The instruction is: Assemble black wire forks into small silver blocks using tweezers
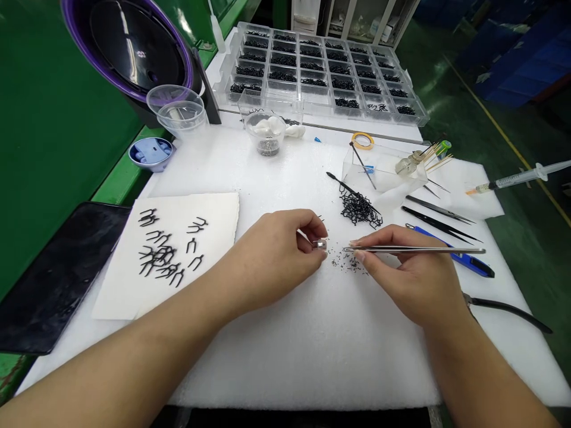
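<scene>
My left hand (279,258) is closed, its thumb and fingertips pinching a small shiny metal piece (319,244) that is mostly hidden. In my right hand (408,267) lies a slim silver metal tool (423,249), held like a pen with its tip towards the left; whether it is a rod or tweezers seen edge-on I cannot tell. Tiny dark specks (350,263) are scattered on the white foam surface between the hands. Just beyond them sits a heap of bent black wire pieces (359,209). Forked black pieces (163,257) rest on a cream sheet (120,291) at the left.
A clear compartment box (314,95) of black parts stands at the back. A clear cup (267,142) holds grey grains and white balls. Tweezers (439,209), a blue cutter (473,264), black-handled pliers (513,310) and a syringe (513,180) lie right. A black tray (57,261) is left.
</scene>
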`<action>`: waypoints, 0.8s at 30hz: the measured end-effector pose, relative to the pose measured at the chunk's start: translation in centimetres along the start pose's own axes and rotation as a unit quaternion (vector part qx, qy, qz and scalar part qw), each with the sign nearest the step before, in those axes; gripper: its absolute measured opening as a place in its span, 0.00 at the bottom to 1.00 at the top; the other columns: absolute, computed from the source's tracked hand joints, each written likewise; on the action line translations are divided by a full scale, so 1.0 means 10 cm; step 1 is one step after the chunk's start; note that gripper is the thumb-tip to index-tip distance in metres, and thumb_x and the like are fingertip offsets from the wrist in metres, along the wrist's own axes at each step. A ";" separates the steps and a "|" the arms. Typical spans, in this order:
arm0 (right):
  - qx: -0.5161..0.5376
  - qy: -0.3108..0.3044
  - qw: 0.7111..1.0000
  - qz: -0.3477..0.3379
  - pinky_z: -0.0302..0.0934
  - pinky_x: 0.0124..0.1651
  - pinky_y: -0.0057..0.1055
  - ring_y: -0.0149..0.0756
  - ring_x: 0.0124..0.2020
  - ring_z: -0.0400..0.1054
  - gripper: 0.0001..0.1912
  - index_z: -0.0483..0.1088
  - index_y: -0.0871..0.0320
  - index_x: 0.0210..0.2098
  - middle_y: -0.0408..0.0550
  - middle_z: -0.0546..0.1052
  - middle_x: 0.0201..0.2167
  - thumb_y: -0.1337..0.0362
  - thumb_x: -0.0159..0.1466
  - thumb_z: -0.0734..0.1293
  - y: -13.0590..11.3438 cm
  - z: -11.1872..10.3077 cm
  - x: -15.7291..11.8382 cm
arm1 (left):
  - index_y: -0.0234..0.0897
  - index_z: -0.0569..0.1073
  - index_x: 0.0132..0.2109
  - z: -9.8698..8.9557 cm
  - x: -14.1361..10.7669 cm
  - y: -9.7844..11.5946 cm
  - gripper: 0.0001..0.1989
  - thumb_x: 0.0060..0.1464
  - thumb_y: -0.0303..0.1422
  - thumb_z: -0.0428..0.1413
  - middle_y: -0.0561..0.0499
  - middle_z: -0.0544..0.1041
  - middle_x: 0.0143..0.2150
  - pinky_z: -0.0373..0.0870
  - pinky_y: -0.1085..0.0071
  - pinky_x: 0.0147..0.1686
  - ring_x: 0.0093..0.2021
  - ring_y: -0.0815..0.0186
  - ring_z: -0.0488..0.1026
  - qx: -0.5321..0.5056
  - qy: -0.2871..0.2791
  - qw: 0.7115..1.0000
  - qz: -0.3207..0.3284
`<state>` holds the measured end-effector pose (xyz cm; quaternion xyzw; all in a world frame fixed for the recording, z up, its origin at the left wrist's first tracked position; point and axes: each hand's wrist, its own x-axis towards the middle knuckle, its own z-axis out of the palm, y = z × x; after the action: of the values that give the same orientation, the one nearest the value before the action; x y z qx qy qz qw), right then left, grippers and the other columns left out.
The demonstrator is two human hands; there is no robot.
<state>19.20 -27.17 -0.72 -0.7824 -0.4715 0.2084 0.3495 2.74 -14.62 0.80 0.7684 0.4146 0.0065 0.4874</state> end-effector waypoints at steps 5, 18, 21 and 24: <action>-0.022 0.028 0.999 -0.007 0.67 0.33 0.31 0.36 0.33 0.76 0.02 0.77 0.52 0.31 0.40 0.82 0.31 0.65 0.57 0.72 -0.01 0.02 0.00 | 0.50 0.79 0.41 0.00 -0.02 -0.02 0.09 0.52 0.39 0.58 0.59 0.79 0.31 0.71 0.71 0.31 0.32 0.67 0.76 0.004 0.004 1.000 0.018; 0.019 0.057 0.996 0.071 0.67 0.29 0.32 0.38 0.27 0.75 0.06 0.74 0.56 0.29 0.45 0.80 0.26 0.63 0.54 0.73 0.12 -0.14 0.13 | 0.46 0.78 0.43 -0.02 -0.04 -0.01 0.11 0.53 0.41 0.57 0.55 0.81 0.35 0.70 0.69 0.32 0.32 0.64 0.76 0.067 0.003 0.998 0.017; 0.006 0.055 0.997 0.045 0.65 0.26 0.30 0.35 0.25 0.72 0.05 0.73 0.56 0.27 0.44 0.78 0.23 0.64 0.54 0.73 0.18 -0.20 0.16 | 0.45 0.78 0.42 -0.03 -0.04 0.02 0.11 0.52 0.41 0.58 0.54 0.81 0.34 0.69 0.69 0.30 0.32 0.63 0.76 0.073 -0.003 0.997 0.013; -0.015 0.013 0.999 0.027 0.67 0.29 0.30 0.36 0.27 0.74 0.04 0.74 0.56 0.29 0.44 0.79 0.25 0.64 0.54 0.72 0.21 -0.24 0.16 | 0.44 0.78 0.40 -0.03 -0.04 0.04 0.10 0.51 0.40 0.59 0.54 0.80 0.32 0.68 0.70 0.28 0.29 0.64 0.74 0.074 -0.005 0.997 0.012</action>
<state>22.77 -27.26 -0.68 -0.8029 -0.4482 0.2002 0.3381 2.60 -14.72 1.41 0.8074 0.4021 -0.0217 0.4312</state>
